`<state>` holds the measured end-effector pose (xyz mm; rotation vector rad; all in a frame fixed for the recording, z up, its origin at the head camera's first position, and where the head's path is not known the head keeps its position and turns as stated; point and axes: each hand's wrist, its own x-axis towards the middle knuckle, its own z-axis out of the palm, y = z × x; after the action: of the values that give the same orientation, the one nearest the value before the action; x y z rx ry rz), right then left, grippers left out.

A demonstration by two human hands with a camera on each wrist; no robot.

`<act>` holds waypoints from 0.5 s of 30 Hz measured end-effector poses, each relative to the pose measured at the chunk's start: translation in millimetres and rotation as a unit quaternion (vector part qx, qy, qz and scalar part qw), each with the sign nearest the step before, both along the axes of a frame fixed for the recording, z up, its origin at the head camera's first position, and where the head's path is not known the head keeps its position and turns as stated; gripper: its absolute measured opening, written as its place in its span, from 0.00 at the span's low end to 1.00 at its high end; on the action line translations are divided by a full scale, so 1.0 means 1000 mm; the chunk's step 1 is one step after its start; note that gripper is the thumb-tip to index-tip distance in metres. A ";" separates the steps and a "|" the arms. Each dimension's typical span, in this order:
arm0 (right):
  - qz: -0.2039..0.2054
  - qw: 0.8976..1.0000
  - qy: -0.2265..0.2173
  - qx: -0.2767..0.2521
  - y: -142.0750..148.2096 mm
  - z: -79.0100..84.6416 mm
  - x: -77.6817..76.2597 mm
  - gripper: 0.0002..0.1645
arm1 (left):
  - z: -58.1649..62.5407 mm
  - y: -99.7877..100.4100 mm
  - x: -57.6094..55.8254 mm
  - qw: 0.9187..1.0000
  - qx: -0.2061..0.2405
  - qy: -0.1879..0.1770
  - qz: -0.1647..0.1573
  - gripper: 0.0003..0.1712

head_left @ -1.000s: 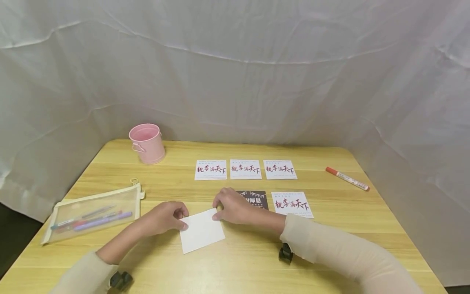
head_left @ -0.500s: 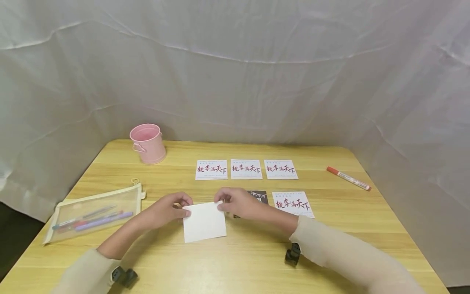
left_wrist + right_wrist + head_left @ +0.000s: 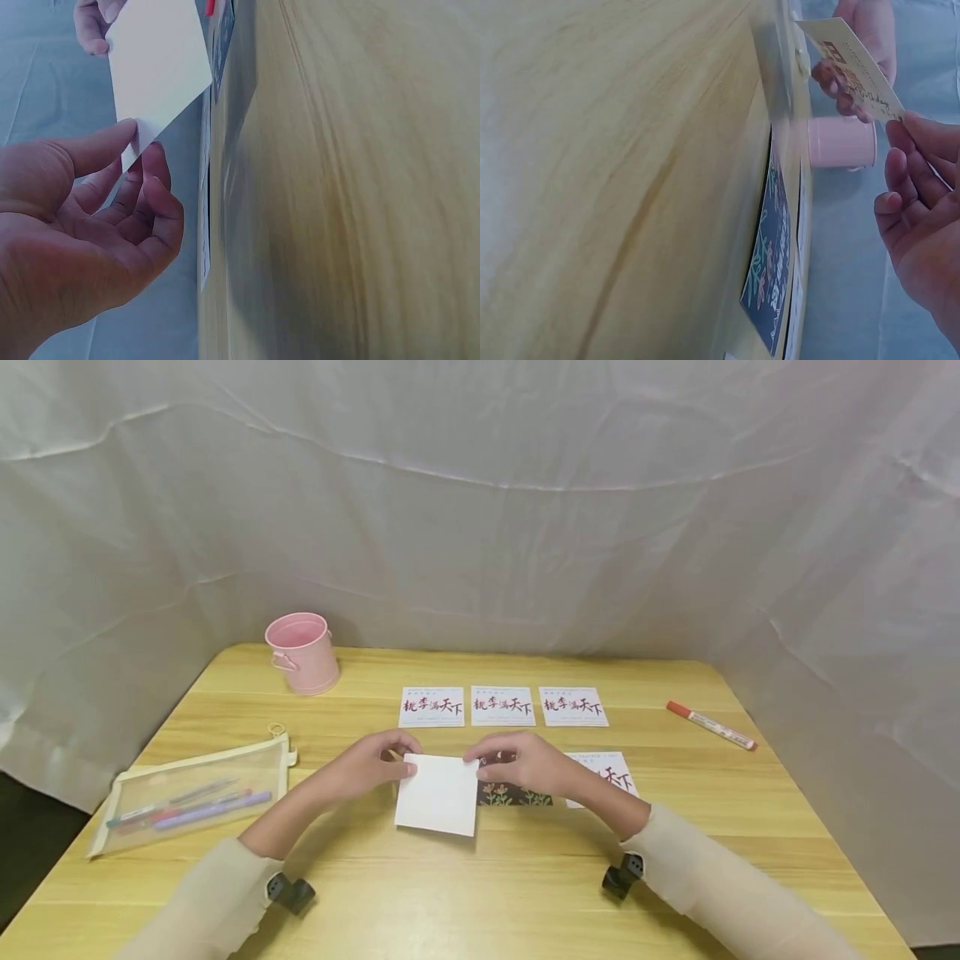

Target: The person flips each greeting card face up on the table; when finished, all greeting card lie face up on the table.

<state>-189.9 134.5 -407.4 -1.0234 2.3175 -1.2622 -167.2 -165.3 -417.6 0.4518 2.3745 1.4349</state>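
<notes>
A square card is held up off the table, its blank white side toward the head camera. My left hand pinches its upper left corner between thumb and fingers. At the upper right corner my right hand pinches it the same way. The right wrist view shows print and a reddish picture on the far side of this card. Just right of it lies a black card with drawn flowers, partly hidden by my right hand. A white card with red lettering lies beyond, partly behind my right wrist.
Three white cards with red lettering, the middle one among them, lie in a row behind my hands. A pink bucket stands at the back left. A mesh pencil pouch with several pens lies left, a red-capped marker right.
Both hands have carried the white card right and away from the person, turning it nearly square to the table. The black card's lower part with flowers now shows.
</notes>
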 end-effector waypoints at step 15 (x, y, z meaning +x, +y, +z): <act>-0.126 0.991 0.011 -0.030 0.010 0.015 0.000 0.05 | 0.013 0.020 0.023 0.989 0.083 0.075 0.102 0.18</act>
<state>-190.2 144.7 -392.7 -0.7827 2.5019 -1.4264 -144.6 -145.4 -404.6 0.3797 2.4902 1.7554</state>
